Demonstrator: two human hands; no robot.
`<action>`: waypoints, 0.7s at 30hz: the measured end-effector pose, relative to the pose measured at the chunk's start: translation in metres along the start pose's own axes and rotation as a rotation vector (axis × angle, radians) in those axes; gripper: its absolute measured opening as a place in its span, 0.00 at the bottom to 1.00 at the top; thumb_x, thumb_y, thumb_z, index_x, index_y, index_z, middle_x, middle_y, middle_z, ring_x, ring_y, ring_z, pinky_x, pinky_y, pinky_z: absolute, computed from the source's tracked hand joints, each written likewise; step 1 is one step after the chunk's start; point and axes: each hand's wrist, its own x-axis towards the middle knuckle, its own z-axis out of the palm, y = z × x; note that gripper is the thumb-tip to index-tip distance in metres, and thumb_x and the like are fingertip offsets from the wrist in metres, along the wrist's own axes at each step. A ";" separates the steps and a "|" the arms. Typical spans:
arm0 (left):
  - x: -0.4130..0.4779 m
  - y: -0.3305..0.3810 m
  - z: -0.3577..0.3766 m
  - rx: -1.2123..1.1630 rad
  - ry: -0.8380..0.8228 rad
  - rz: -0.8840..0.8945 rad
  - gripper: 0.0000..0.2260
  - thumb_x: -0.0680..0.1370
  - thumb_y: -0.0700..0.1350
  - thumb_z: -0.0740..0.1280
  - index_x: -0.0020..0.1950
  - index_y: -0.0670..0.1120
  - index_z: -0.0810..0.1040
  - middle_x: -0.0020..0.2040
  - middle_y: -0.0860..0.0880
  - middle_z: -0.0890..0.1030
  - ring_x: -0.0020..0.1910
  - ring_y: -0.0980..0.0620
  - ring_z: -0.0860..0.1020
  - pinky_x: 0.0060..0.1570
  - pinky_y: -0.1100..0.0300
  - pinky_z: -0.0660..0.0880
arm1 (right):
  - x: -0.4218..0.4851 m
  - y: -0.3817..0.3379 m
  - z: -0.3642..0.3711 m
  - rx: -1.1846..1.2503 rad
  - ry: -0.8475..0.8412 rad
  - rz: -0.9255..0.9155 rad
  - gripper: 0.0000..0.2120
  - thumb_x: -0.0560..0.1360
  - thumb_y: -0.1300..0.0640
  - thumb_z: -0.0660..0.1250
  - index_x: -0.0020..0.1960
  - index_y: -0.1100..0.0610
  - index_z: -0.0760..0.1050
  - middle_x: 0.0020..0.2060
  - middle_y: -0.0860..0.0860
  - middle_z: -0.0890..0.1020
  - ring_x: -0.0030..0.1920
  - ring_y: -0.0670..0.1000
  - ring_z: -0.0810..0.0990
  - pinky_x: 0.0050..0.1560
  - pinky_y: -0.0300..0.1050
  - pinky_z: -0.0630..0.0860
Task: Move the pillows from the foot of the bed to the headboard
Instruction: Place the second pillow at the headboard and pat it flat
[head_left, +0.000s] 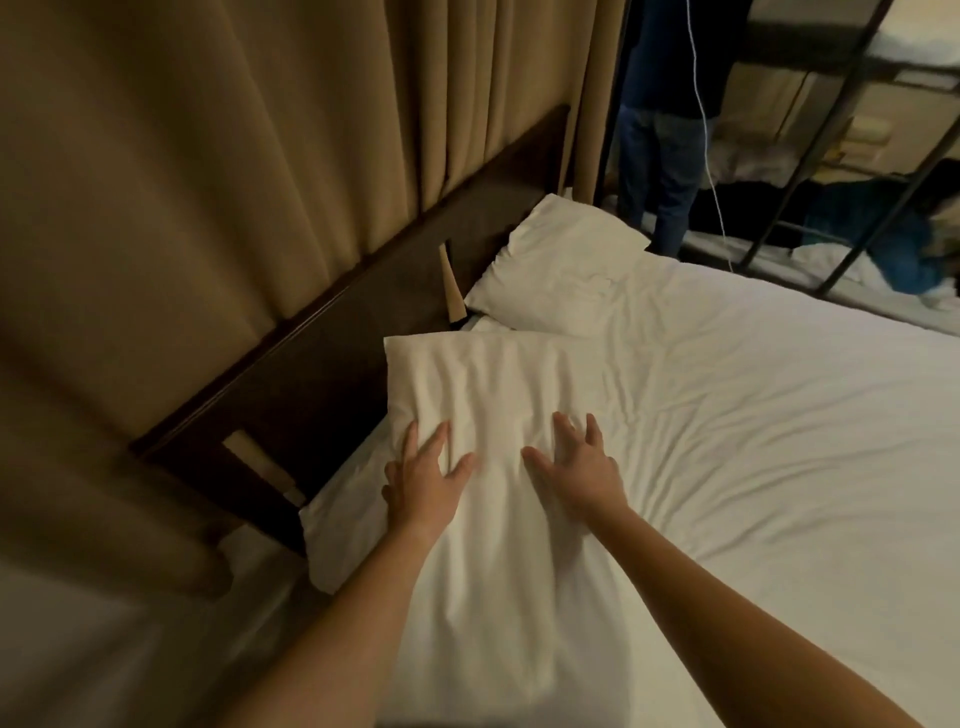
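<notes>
The left grip (423, 480) and right grip (582, 467) both lie released, fingers spread flat, pressing on the near pillow (498, 379), likely to settle and smooth it. That pillow rests on the bed (753, 426) with one side against the headboard (322, 364). A second pillow (561, 260) already lies further along the headboard, so the task looks nearly finished.

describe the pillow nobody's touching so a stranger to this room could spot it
Find the dark wooden headboard below the tan curtains. Two white pillows lie along it on the bed; the far pillow sits at the end beside the standing person in jeans. Unlike the near pillow, which the left hand and right hand press flat, no hand is on it.
</notes>
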 end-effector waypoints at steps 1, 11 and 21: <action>0.012 -0.005 -0.007 0.005 -0.020 0.014 0.31 0.79 0.69 0.63 0.81 0.66 0.63 0.85 0.56 0.52 0.78 0.36 0.60 0.74 0.36 0.61 | 0.004 -0.009 0.006 0.011 0.007 0.020 0.44 0.72 0.21 0.59 0.83 0.36 0.53 0.86 0.50 0.48 0.72 0.68 0.74 0.72 0.66 0.72; 0.102 -0.028 -0.030 0.059 -0.118 0.172 0.31 0.77 0.71 0.64 0.80 0.68 0.64 0.85 0.57 0.53 0.79 0.38 0.62 0.75 0.38 0.63 | 0.026 -0.051 0.035 0.104 0.099 0.174 0.45 0.71 0.21 0.60 0.83 0.35 0.54 0.86 0.50 0.48 0.72 0.68 0.74 0.73 0.65 0.71; 0.155 -0.010 -0.023 0.114 -0.125 0.212 0.31 0.77 0.70 0.64 0.80 0.68 0.64 0.85 0.56 0.55 0.75 0.34 0.65 0.74 0.36 0.66 | 0.070 -0.051 0.038 0.126 0.108 0.200 0.46 0.71 0.21 0.60 0.84 0.36 0.53 0.86 0.50 0.48 0.73 0.68 0.73 0.73 0.64 0.71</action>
